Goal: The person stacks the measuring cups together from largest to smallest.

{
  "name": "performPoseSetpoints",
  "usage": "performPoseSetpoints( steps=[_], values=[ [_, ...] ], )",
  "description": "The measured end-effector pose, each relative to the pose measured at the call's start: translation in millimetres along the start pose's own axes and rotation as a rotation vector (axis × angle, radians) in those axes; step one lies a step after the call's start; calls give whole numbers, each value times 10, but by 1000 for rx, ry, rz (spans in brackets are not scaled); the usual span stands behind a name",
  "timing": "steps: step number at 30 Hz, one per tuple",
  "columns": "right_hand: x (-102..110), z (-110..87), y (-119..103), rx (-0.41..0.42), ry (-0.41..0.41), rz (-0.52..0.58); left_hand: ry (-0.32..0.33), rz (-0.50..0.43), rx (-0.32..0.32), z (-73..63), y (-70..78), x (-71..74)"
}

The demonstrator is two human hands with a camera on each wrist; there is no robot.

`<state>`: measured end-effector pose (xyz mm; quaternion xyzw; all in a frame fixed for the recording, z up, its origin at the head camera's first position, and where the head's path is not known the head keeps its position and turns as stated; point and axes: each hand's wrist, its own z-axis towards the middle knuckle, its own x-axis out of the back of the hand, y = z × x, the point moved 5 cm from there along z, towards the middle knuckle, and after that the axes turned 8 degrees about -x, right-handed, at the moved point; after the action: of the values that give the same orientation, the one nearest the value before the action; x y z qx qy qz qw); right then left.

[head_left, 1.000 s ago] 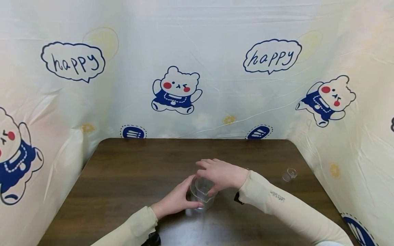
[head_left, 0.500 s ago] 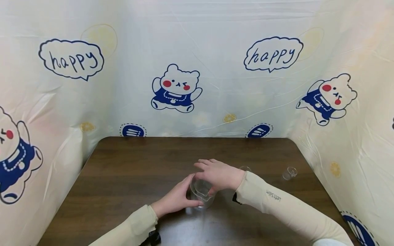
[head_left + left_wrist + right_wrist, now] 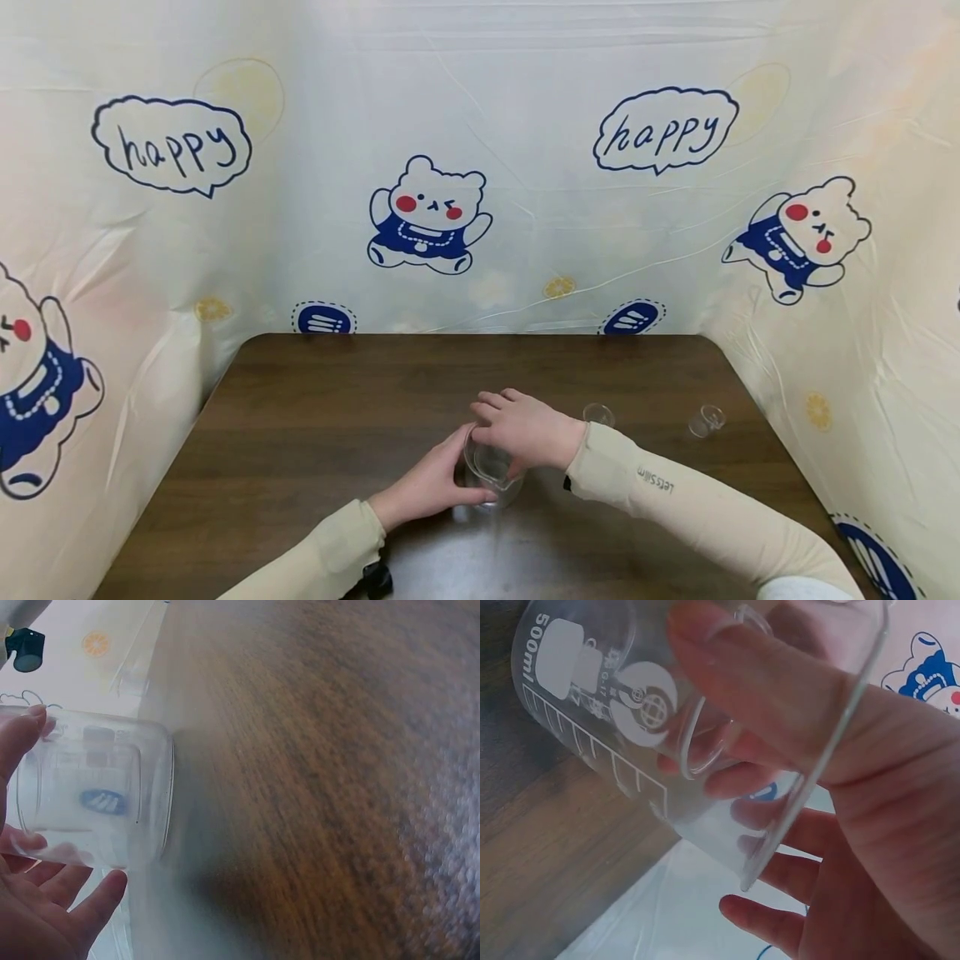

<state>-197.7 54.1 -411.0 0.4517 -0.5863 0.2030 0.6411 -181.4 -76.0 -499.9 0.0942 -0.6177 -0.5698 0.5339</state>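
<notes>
My left hand (image 3: pixel 435 479) grips the side of a large clear glass beaker (image 3: pixel 501 498) standing on the table, thumb on its near side. In the right wrist view this beaker (image 3: pixel 592 727) carries white graduation lines and a 500ml mark. A smaller clear beaker (image 3: pixel 82 772) sits inside it, its base short of the outer base in the left wrist view. From above, my right hand (image 3: pixel 528 429) reaches into the large beaker's mouth. Its thumb (image 3: pixel 757 682) and fingers pinch the smaller beaker near its rim, while its outer fingers stay spread outside the large rim.
Two more small clear beakers (image 3: pixel 598 414) (image 3: pixel 707 422) stand on the right of the brown wooden table (image 3: pixel 337 417), one just behind my right sleeve (image 3: pixel 630 475). A printed curtain (image 3: pixel 525 250) encloses the back and sides.
My right hand and forearm have shifted slightly left and lower, uncovering the small beaker behind the wrist. The inner beaker sits a little lower. My left hand keeps its grip.
</notes>
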Motion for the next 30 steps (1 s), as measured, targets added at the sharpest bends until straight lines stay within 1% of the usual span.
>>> performPoseSetpoints(
  steps=[5,12,18,23,30],
  values=[
    [-1,-5,-3,-2,40,-27,4,-4,-9,9,8,6],
    [-14,-7,-12,3,56,-44,-4,-12,0,8,16,2],
    [-42,-4,-33,19,88,-77,-4,-16,2,6,14,-4],
    [-48,4,-41,20,66,-94,-11,-31,3,13,8,-9],
    [-54,2,-13,22,13,-73,-13,-33,5,14,6,-11]
  ],
)
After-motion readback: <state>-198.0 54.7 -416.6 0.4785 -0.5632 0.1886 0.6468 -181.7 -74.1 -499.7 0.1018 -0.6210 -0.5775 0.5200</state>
